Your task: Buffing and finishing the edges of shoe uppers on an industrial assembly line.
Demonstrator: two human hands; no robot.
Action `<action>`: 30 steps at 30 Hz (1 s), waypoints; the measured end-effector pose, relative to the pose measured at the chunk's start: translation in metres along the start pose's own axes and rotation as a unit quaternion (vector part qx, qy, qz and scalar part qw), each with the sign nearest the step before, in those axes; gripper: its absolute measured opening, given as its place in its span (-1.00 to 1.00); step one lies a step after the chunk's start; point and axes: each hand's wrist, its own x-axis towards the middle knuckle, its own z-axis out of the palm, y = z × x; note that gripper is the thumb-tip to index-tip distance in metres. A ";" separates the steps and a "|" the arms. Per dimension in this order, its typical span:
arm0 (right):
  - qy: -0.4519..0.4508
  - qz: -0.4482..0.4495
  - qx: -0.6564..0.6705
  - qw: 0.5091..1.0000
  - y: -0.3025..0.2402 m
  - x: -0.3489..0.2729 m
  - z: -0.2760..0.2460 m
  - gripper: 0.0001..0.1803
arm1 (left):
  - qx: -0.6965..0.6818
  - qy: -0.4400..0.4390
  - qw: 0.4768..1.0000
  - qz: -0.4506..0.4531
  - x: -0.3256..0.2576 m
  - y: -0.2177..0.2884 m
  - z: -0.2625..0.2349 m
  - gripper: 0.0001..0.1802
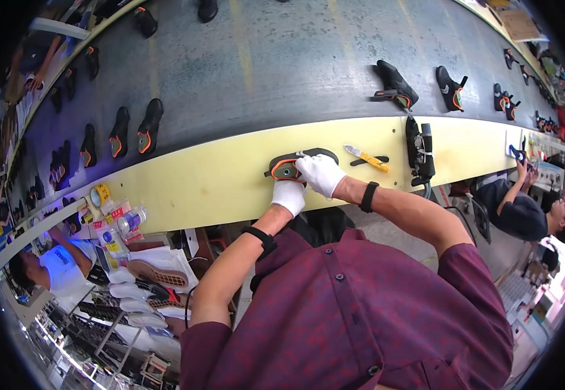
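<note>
A black shoe with orange trim (293, 164) is being held down sole-side toward the camera on the pale yellow workbench ledge (217, 179), close to the ledge's far edge where the grey conveyor belt (263, 65) is running. The right hand (320, 173), in a white glove, is being pressed over the shoe's near side, fingers curled and gripping it; the left hand (289, 195), also gloved, is being kept just below at the ledge's near edge, touching the shoe's underside, and whether it is closed on anything cannot be told. Yellow-handled pliers (368, 158) are lying just right of the shoe on the ledge, and a black power tool (419, 151) is resting further right, its cable hanging over the near edge. Other black-and-orange shoes (394, 86) are being carried on the belt, well apart. A tape roll (100, 194) and a small bottle (131, 219) are sitting toward the ledge's left end. Judged risk: the shoe is being gripped near the belt edge, so it could be nudged onto the moving belt if the grip is loosened; the pliers could be knocked by the right wrist.
</note>
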 end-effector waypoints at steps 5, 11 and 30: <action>-0.022 0.014 0.006 1.000 -0.007 0.002 0.000 -0.76 | 0.012 -0.021 1.000 -0.009 -0.008 0.009 -0.031 -0.73; -0.009 0.012 -0.014 1.000 0.000 0.000 -0.011 -0.72 | 0.003 0.053 0.997 -0.049 -0.047 0.002 -0.113 -0.54; 0.018 -0.016 -0.015 1.000 -0.009 0.007 -0.007 -0.75 | -0.122 0.155 0.973 0.116 -0.006 -0.046 -0.087 -0.25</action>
